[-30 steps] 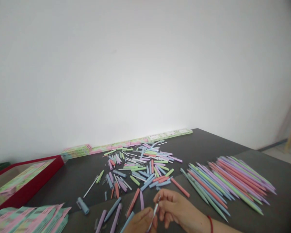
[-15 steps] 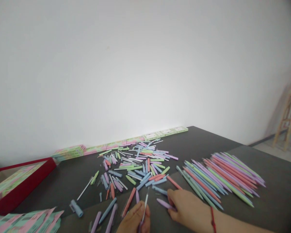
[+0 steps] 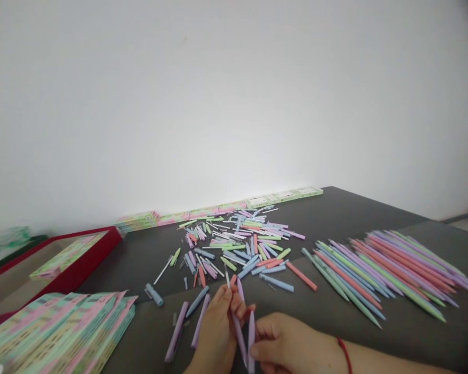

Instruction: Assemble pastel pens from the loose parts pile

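My left hand (image 3: 217, 324) is closed round a slim white pen refill (image 3: 226, 275) that points up. A purple pen barrel (image 3: 238, 335) also runs through its curled fingers. Close beside it, my right hand (image 3: 281, 337), with a red cord at the wrist, pinches a pointed purple pen piece (image 3: 251, 330) upright. That piece and the barrel stand side by side; whether they touch I cannot tell. Left of my left hand lie a purple pen part (image 3: 177, 332) and a blue pen part (image 3: 197, 301). Beyond the hands, an orange pen barrel (image 3: 301, 275) lies on the dark table.
Loose pen parts and refills (image 3: 242, 239) spread across the table's middle. Rows of pens (image 3: 390, 270) lie at the right. Flat printed packages (image 3: 62, 327) fan out at the front left, near a red box (image 3: 81, 259). Printed boxes (image 3: 203, 213) line the wall.
My right hand has lifted the pointed purple piece off the table and brought it beside my left hand. My left hand still holds the refill. The view has turned left and downward.
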Motion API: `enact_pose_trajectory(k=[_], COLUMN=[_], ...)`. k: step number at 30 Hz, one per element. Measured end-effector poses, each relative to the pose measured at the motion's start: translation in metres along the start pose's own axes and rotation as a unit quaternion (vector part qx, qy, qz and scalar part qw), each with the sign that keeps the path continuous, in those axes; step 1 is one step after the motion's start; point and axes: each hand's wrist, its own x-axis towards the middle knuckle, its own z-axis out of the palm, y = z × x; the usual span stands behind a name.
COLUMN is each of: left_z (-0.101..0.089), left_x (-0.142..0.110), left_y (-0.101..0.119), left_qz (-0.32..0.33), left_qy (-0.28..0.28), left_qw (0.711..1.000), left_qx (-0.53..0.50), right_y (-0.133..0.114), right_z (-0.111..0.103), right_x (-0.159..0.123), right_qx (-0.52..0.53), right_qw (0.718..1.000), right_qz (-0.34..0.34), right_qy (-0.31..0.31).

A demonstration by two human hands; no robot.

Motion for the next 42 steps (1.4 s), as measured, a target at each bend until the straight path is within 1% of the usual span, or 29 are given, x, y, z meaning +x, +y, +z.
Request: enact_pose_trajectory(k=[3, 6, 7, 9, 12, 15, 18, 21, 23, 25, 26, 28, 31, 32, 35, 38, 40, 42], left_z=[0.001, 0.004, 0.005, 0.008, 0.011, 0.013, 0.013, 0.011, 0.008, 0.006, 0.006, 0.005, 0.002, 0.001, -0.004, -0.007, -0.008, -0.008], left_x=[-0.001, -0.003, -0.004, -0.006, -0.009, -0.011, -0.010, -0.008, -0.006, -0.005, -0.004, -0.003, -0.001, 0.000, 0.002, 0.005, 0.006, 0.007], left_y=[-0.003, -0.004, -0.004, -0.003, -0.001, 0.000, 0.001, 0.003, 0.004, 0.003, 0.002, -0.002, -0.007, -0.008, -0.010, -0.012, -0.013, -0.014], left_qz=[-0.009, -0.010, -0.011, -0.012, -0.009, -0.009, -0.007, 0.014, 0.026, 0.023, 0.017, -0.001, -0.021, -0.024, -0.025, -0.018, -0.008, -0.004], left_qy=[-0.004, -0.004, -0.001, 0.008, 0.027, 0.043, 0.033, 0.014, 0.007, 0.001, -0.002, -0.012, -0.021, -0.019, -0.010, -0.018, -0.025, -0.033], left_qw=[1.000, 1.000, 1.000, 1.000, 1.000, 0.999, 0.999, 1.000, 0.999, 0.999, 0.999, 0.999, 0.998, 0.998, 0.998, 0.997, 0.996, 0.995], left_qx=[0.002, 0.007, 0.007, 0.003, -0.003, -0.007, -0.009, 0.003, 0.020, 0.039, 0.046, 0.053, 0.055, 0.056, 0.059, 0.072, 0.085, 0.096], right_y=[0.001, -0.002, -0.005, -0.012, -0.024, -0.030, -0.027, -0.019, -0.015, -0.012, -0.011, -0.009, 0.000, 0.004, 0.012, 0.012, 0.007, -0.002], right_z=[0.001, 0.002, 0.002, 0.002, 0.003, 0.006, 0.007, -0.002, -0.016, -0.031, -0.038, -0.044, -0.039, -0.035, -0.024, -0.021, -0.025, -0.036], right_x=[0.000, -0.003, -0.005, -0.009, -0.015, -0.016, -0.015, -0.013, -0.012, -0.012, -0.012, -0.011, -0.005, -0.002, 0.005, 0.006, 0.003, -0.003], right_qx=[0.011, -0.007, -0.036, -0.126, -0.251, -0.291, -0.274, -0.214, -0.173, -0.152, -0.158, -0.216, -0.334, -0.360, -0.404, -0.426, -0.427, -0.437], right_qw=[0.999, 0.999, 0.998, 0.992, 0.966, 0.955, 0.961, 0.976, 0.982, 0.979, 0.973, 0.951, 0.900, 0.887, 0.868, 0.863, 0.865, 0.857], right_qz=[-0.035, -0.025, -0.019, -0.024, -0.046, -0.040, -0.030, -0.028, -0.059, -0.107, -0.124, -0.144, -0.145, -0.143, -0.131, -0.151, -0.169, -0.168], right_qy=[-0.017, -0.038, -0.038, -0.017, 0.027, 0.036, 0.031, 0.018, 0.042, 0.088, 0.114, 0.167, 0.240, 0.254, 0.258, 0.225, 0.204, 0.215])
